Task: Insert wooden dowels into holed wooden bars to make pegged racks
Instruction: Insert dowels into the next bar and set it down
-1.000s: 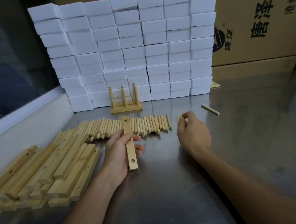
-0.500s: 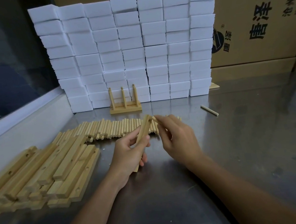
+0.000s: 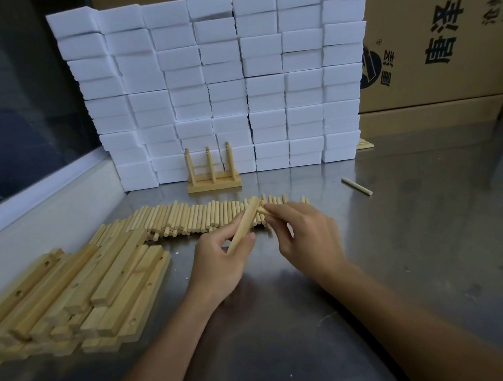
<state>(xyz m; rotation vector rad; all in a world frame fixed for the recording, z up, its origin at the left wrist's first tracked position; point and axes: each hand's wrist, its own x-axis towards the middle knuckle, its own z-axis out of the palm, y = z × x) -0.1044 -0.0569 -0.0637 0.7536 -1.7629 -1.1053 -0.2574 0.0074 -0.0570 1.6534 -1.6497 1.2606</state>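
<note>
My left hand (image 3: 220, 262) grips a holed wooden bar (image 3: 245, 224), tilted up on its edge above the steel table. My right hand (image 3: 303, 236) pinches a short wooden dowel (image 3: 262, 211) whose tip touches the bar's upper end. Behind both hands lies a row of loose dowels (image 3: 191, 218). A pile of holed bars (image 3: 72, 296) sits at the left. One finished rack (image 3: 213, 175) with three upright pegs stands further back.
A wall of stacked white foam blocks (image 3: 220, 85) rises behind the rack. Cardboard boxes (image 3: 432, 34) stand at the back right. A single stray dowel (image 3: 356, 186) lies to the right. A raised ledge (image 3: 39, 219) borders the table's left side.
My left hand lifted the bar from flat on the table and tilted it on edge. My right hand picked up a dowel and brought it leftward to the bar's upper end.
</note>
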